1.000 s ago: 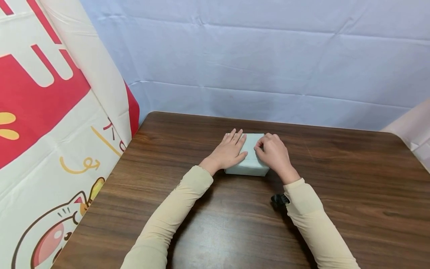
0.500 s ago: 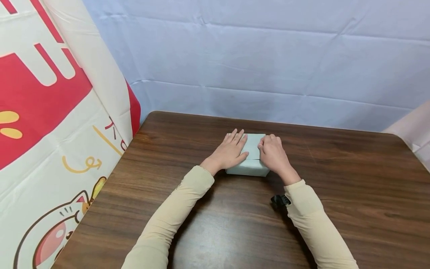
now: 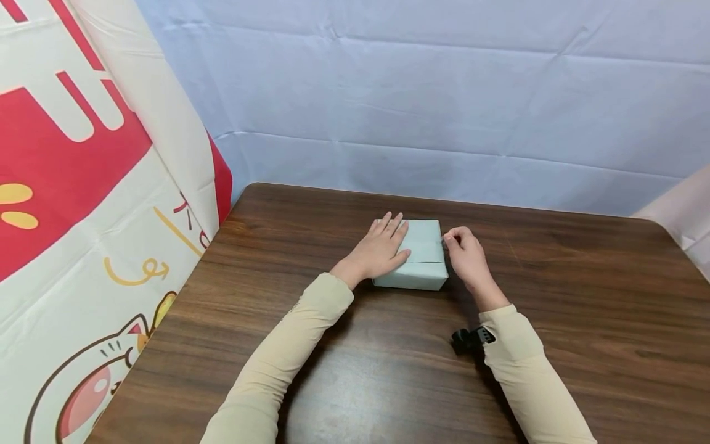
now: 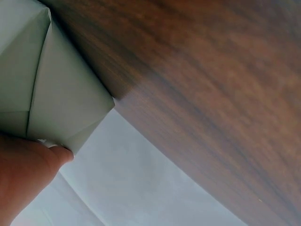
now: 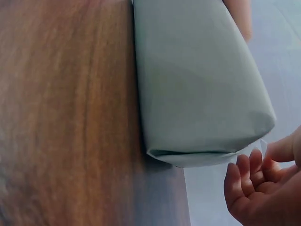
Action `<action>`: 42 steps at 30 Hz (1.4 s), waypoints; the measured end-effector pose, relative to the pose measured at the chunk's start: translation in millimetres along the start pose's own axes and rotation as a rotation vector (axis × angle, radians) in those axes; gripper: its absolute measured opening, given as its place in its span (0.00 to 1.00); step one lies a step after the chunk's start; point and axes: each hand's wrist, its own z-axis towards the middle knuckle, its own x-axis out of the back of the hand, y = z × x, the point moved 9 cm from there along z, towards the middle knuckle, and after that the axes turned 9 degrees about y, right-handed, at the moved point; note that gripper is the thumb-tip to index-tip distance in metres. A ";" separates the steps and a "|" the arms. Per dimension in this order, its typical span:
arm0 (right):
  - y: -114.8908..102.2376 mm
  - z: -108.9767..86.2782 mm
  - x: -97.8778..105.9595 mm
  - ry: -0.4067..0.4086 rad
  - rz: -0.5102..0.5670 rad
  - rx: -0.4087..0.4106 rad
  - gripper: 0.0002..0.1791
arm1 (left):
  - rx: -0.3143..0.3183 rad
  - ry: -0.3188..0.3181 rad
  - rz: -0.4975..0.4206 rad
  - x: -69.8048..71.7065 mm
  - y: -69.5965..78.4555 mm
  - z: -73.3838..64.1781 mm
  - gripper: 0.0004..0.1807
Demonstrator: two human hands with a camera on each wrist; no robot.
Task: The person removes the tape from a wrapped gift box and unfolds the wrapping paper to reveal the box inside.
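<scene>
box (image 3: 424,243) sitting under a spread-fingered left hand (image 3: 378,250)
it's covering the 9 o'clock end, right hand (image 3: 466,256) is pinching a clear strip (image 5: 264,145) just off 3

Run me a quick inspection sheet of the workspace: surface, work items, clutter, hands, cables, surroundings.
Surface: dark wood-grain table, with a glare patch toward the wearer.
Work items: pale green wrapped box on the table; the flap at its right end gapes slightly. Thin clear strip, possibly tape, at that end.
Clutter: nothing seen.
Left hand: rests on the box top, fingers spread.
Right hand: beside the right end, appears to pinch the strip; black device at that wrist.
Cables: nothing seen.
Surroundings: creased pale blue cloth behind; cartoon-printed sheet on the left.
</scene>
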 end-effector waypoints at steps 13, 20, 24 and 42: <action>-4.2 -0.2 3.1 -0.013 -0.005 0.059 0.20 | -0.002 0.012 -0.002 1.5 0.8 0.0 0.35; -5.6 -2.0 1.2 0.019 -0.171 0.160 0.20 | -0.007 0.016 0.005 1.2 1.4 0.6 0.35; -11.3 -2.5 6.8 0.125 -0.195 0.251 0.11 | -0.007 0.018 0.008 0.7 0.5 1.0 0.35; -35.0 -9.9 -2.5 0.186 -0.369 0.424 0.08 | -0.005 0.014 0.002 -1.4 -0.8 0.9 0.35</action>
